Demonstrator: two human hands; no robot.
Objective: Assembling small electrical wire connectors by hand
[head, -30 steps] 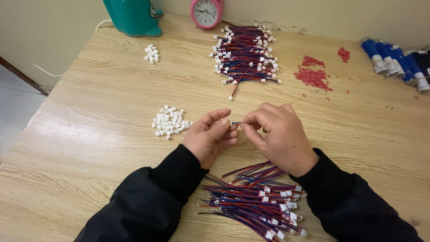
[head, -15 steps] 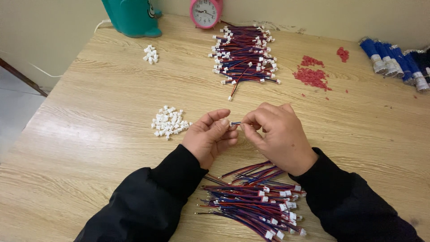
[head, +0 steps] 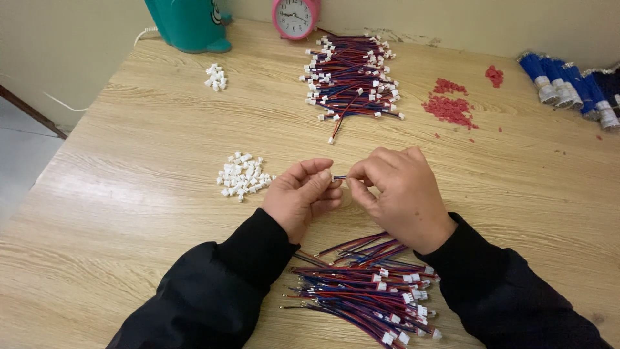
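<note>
A: Surface and surroundings?

B: Pale wooden worktop [head: 129, 213] against a plain wall. Along the far edge: pink clock [head: 295, 16], teal container [head: 187, 22], blue tubes [head: 562, 84] to the right. Closer in: far bundle of wires [head: 352, 77], red bits [head: 449, 106] beside it, small heap of white plugs [head: 215, 76].

A: Step in hand?

B: Judging by the grip, fine work on one end of a short wire [head: 339, 177], held just above the worktop between the two hands, near the closer heap of white plugs [head: 242, 176].

A: State of the hands?

B: Left hand [head: 303, 194] closed, thumb and forefinger pinching the short wire. Right hand [head: 397, 194] closed likewise, fingertips pinching from the other side, knuckles up. Plug inside the pinch: cannot tell, too small.

A: Pose?

B: Wrists low, black sleeves converging from the near edge, over the near bundle of wires [head: 368, 291].

A: Requirement for a next move?

B: Probably steady fingertip pressure and a well-aligned wire end; no wide arm travel.
</note>
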